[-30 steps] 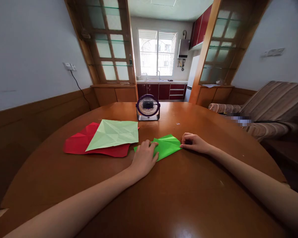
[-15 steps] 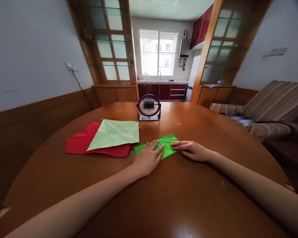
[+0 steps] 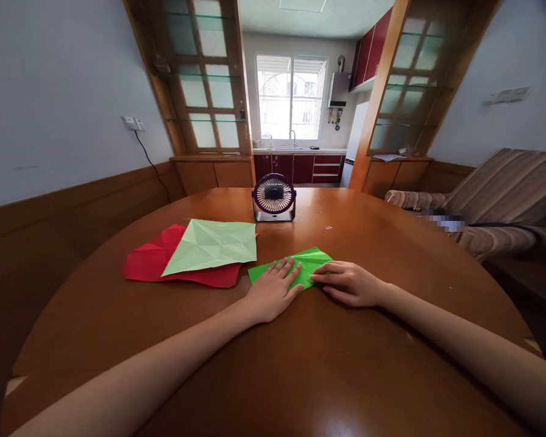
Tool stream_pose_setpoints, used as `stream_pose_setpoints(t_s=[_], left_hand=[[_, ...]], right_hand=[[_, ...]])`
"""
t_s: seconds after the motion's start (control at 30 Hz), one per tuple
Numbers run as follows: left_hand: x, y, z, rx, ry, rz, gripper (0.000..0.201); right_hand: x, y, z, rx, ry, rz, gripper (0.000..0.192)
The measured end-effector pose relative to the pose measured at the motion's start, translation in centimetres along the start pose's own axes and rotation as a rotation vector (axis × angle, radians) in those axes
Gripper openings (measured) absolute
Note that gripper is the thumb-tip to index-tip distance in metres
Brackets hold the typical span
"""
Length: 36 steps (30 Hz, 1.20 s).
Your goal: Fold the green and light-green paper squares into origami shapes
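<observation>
Under both sets of fingers sits the bright green folded paper point(image 3: 306, 264), long axis running left-right across the table point(image 3: 300, 364). Left hand point(image 3: 273, 291) is flat, fingers slightly spread on its left half; right hand point(image 3: 348, 282) presses loosely together fingers onto the near right edge. Pale green sheet point(image 3: 213, 243) and red sheet point(image 3: 150, 261) lie just left.

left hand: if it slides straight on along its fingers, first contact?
The left hand lies flat on the bright green paper, fingers pointing away and slightly right. Past the paper's far edge only bare table shows; the fan probably sits left of that line.
</observation>
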<state>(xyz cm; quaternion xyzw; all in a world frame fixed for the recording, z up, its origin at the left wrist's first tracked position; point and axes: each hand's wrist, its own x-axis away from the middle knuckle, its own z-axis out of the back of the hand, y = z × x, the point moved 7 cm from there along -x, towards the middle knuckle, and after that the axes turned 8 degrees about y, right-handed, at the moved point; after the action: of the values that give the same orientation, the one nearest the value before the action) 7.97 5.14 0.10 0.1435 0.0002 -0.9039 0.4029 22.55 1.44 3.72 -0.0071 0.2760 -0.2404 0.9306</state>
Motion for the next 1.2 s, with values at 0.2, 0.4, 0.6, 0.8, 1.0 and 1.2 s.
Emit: stream_pose_setpoints(t_s=[0.2,0.4,0.6,0.8,1.0,1.2], left_hand=[[0.0,0.0,-0.2,-0.03,-0.025,-0.002,0.065],[0.2,-0.3,0.0,-0.03,-0.064,-0.011,0.066],[1.4,-1.1,0.7,-0.003,-0.148,-0.037,0.072],[3.1,-2.9,1.2,-0.047,-0.156,-0.054,0.076],[3.3,-1.9,2.4,-0.109,-0.033,-0.23,0.063],[3.3,2.3,2.6,-0.048,-0.023,-0.456,0.049]], right_hand=[[-0.6,-1.4,-0.9,0.109,-0.099,0.065,0.037],[0.3,0.2,-0.2,0.196,-0.094,0.088,0.033],[2.1,2.9,1.8,0.102,-0.022,-0.015,0.028],[2.3,3.6,2.4,-0.053,0.039,-0.072,0.026],[2.3,3.6,1.9,-0.136,0.051,-0.082,0.023],[2.3,4.4,1.4,-0.133,0.05,-0.139,0.022]])
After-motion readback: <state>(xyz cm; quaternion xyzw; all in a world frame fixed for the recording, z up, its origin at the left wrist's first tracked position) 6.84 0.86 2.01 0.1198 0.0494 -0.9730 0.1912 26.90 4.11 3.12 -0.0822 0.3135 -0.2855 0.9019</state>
